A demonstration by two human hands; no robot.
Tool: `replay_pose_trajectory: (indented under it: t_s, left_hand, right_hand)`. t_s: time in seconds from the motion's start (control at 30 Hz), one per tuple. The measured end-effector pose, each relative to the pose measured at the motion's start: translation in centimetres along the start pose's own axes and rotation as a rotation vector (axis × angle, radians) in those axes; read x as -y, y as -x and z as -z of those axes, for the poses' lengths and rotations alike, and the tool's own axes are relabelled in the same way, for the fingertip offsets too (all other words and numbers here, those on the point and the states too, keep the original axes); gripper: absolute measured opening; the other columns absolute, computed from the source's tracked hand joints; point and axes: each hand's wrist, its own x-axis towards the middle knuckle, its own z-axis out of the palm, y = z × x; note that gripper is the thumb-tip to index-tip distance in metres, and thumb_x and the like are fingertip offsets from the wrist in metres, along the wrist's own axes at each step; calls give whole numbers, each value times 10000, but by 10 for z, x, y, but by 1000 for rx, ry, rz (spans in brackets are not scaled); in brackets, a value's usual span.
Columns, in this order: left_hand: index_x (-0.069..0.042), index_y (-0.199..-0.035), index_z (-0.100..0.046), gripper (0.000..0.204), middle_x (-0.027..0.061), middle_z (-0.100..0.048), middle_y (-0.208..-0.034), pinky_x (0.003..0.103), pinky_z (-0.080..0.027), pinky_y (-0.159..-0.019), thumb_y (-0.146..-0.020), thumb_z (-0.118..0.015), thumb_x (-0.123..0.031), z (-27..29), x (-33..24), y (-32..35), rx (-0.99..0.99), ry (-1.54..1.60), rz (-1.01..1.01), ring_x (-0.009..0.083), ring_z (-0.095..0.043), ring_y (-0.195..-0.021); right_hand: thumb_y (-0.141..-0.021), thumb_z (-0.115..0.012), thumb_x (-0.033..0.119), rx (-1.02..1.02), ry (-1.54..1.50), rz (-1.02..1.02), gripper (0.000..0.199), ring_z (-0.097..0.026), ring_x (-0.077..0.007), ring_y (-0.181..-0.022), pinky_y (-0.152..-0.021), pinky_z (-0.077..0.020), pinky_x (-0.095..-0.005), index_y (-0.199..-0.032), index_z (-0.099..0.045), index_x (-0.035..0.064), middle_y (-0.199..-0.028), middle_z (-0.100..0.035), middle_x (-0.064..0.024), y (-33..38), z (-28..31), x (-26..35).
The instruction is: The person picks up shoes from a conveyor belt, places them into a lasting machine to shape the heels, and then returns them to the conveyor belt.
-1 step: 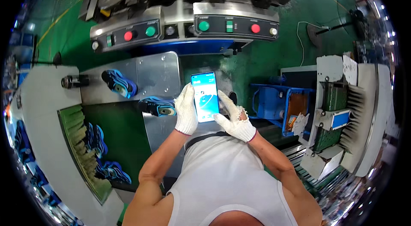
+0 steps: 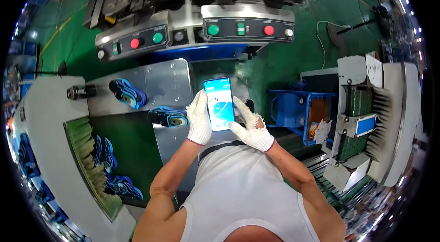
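A lit smartphone [image 2: 219, 104] with a blue and white screen stands lengthwise in front of my body. My left hand [image 2: 199, 118], in a white knit glove, grips its left edge. On the other side my right hand [image 2: 250, 129], in a matching glove frayed near the thumb side, holds the right edge, with the thumb by the lower corner of the screen. Close to my left hand lies a blue and black shoe [image 2: 167, 117] on a metal plate. A second such shoe [image 2: 128, 93] rests farther left on the same metal surface.
Ahead is a metal machine with two control panels [image 2: 248, 29] of coloured buttons. Shoes [image 2: 105, 152] sit on a green belt beside a bristle-edged opening [image 2: 93, 164] at left. At right stand a blue cart [image 2: 288, 109] and a white bristle-edged unit [image 2: 396, 118].
The view has shifted slightly, so the machine sits a little farther left. The shoes on the green belt appear slightly lower and to the right. Both hands keep the phone in place.
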Motion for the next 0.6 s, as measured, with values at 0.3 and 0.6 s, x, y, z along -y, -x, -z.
replay_pose_trajectory:
  t_s: [0.3, 0.6]
  left_hand:
    - [-73, -1059, -662, 333, 51, -705, -1035, 321, -562, -807, -1103, -482, -350, -161, 52, 5, 49, -54, 117, 132, -680, -911]
    - [45, -1472, -454, 604, 187, -523, -1490, 360, -396, -1140, -972, -712, -175, -245, 165, -34, 255, -636, 89, 268, -501, -1382]
  right_hand:
    - [-958, -691, 270, -298, -317, 106, 784, -681, -293, -1070, -971, -515, -392, -1570, -309, -38, -1154, -693, -246, 50, 115, -54]
    - [-908, -714, 360, -573, -326, -141, 710, -630, -332, -1262, -1052, -488, -394, -1468, -498, -19, -1369, -627, -257, 84, 186, -142]
